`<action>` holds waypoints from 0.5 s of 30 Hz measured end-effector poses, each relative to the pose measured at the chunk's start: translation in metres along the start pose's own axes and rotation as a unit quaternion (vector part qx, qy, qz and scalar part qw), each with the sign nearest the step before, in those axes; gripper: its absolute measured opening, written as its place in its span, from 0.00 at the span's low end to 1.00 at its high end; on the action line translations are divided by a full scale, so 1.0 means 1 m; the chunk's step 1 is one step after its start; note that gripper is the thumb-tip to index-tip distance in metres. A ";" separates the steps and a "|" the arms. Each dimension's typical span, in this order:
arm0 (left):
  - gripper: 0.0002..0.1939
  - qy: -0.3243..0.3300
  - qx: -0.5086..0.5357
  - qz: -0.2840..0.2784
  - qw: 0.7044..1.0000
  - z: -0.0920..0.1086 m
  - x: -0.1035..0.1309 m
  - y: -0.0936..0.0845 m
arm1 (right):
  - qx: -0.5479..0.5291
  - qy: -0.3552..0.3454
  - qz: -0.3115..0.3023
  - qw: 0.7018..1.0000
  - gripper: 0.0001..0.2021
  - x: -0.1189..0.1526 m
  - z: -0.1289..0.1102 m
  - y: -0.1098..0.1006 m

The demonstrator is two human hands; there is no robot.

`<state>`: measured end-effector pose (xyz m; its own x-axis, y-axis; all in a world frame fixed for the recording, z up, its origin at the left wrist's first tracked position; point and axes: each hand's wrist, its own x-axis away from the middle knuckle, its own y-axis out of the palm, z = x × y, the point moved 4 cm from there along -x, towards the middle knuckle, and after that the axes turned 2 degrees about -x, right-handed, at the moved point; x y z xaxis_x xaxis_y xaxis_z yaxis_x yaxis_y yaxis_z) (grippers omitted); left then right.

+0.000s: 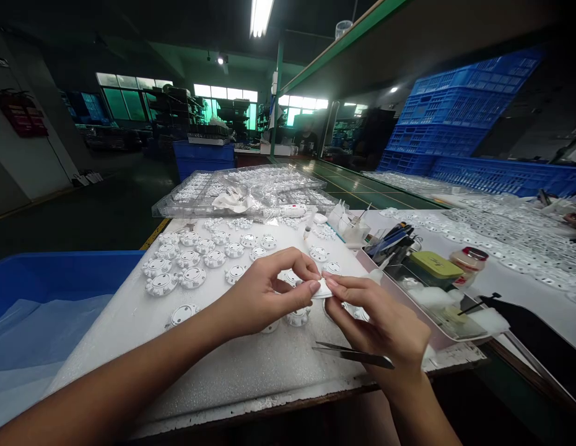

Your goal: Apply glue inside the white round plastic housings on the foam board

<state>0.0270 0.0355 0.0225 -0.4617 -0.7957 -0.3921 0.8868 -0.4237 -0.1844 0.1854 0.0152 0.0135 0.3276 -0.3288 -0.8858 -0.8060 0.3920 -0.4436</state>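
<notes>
- Left hand (264,294), thumb and fingers pinched nearly shut on the left edge of a small white piece (322,289), held above the white foam mat (223,365).
- Right hand (383,325), fingertips closed on the same small white piece from its right side, thumbs of both hands almost meeting.
- Metal tweezers (348,354) tucked under the right palm, tips pointing left, below the pinch.
- Round white parts (192,277) in rows on the mat, beyond and left of the pinch; a few more directly beneath the hands, partly hidden.
- Clear plastic trays (251,189) stacked well beyond the pinch, at the mat's far edge.
- Shallow pink tray (436,339) just right of the right hand, holding pens, a green lid and small bottles.
- Blue bin (60,279) far left of the forearm.
</notes>
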 end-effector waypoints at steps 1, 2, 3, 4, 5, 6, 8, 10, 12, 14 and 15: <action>0.08 -0.005 0.020 -0.006 1.000 -0.001 -0.001 0.000 | -0.002 0.002 -0.004 1.000 0.15 0.001 0.000 0.000; 0.07 -0.008 0.034 -0.012 0.999 -0.002 -0.001 0.000 | -0.004 0.004 -0.006 1.000 0.15 0.001 0.001 -0.001; 0.07 -0.010 0.044 -0.016 0.999 -0.002 -0.002 0.000 | -0.006 0.007 -0.006 1.000 0.15 0.002 0.001 -0.001; 0.07 -0.010 0.050 -0.020 0.998 -0.002 -0.002 0.000 | -0.008 0.010 -0.006 1.000 0.15 0.002 0.001 -0.002; 0.07 -0.009 0.053 -0.022 0.998 -0.002 -0.002 -0.001 | -0.012 0.011 -0.006 1.000 0.15 0.003 0.002 -0.002; 0.07 -0.007 0.054 -0.024 0.998 -0.002 -0.002 -0.001 | -0.017 0.011 -0.008 1.000 0.15 0.003 0.002 -0.003; 0.06 -0.003 0.050 -0.027 0.998 -0.001 -0.002 0.000 | -0.030 0.013 -0.013 0.999 0.15 0.004 0.002 -0.003; 0.06 0.001 0.042 -0.025 0.999 -0.001 -0.002 0.000 | -0.040 0.018 -0.018 0.999 0.16 0.004 0.003 -0.003; 0.06 0.003 0.024 -0.018 1.000 -0.001 -0.002 0.000 | -0.047 0.026 -0.015 0.998 0.17 0.004 0.004 -0.003; 0.06 0.012 -0.012 -0.008 1.000 0.000 -0.001 -0.001 | -0.059 0.033 -0.006 0.998 0.18 0.005 0.004 -0.002; 0.06 0.023 -0.037 -0.006 0.999 0.001 -0.001 -0.002 | -0.067 0.033 -0.001 0.997 0.18 0.005 0.003 -0.002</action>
<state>0.0257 0.0367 0.0242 -0.4731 -0.7691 -0.4297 0.8807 -0.3993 -0.2548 0.1900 0.0155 0.0094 0.3006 -0.3865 -0.8719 -0.8649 0.2749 -0.4200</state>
